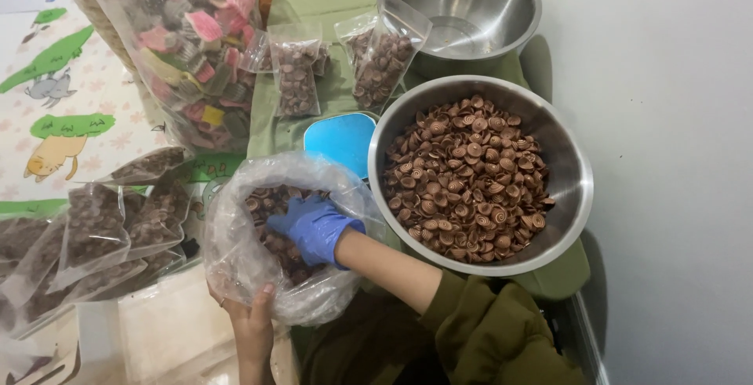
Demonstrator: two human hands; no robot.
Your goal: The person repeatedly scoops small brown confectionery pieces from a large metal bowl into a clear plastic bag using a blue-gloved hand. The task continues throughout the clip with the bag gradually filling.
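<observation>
Left hand [252, 318] bare, wrist cut off at bottom edge, fingers clamped on lower rim of clear plastic bag [235, 252]. Bag mouth tilted up and right, toward steel bowl of brown spiral snacks [471, 177]. Right hand [314, 228], blue-gloved, inside bag; fingertips buried among snacks, grip indeterminable.

Right hand [314, 228] fingertips hidden among bagged snacks [274, 236].

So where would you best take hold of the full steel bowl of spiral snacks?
Probably by the rolled rim of the full steel bowl, one hand on the bare right edge, the other opposite. It sits upright and heaped with spiral snacks, so a level two-sided grip from above looks safest.
</observation>
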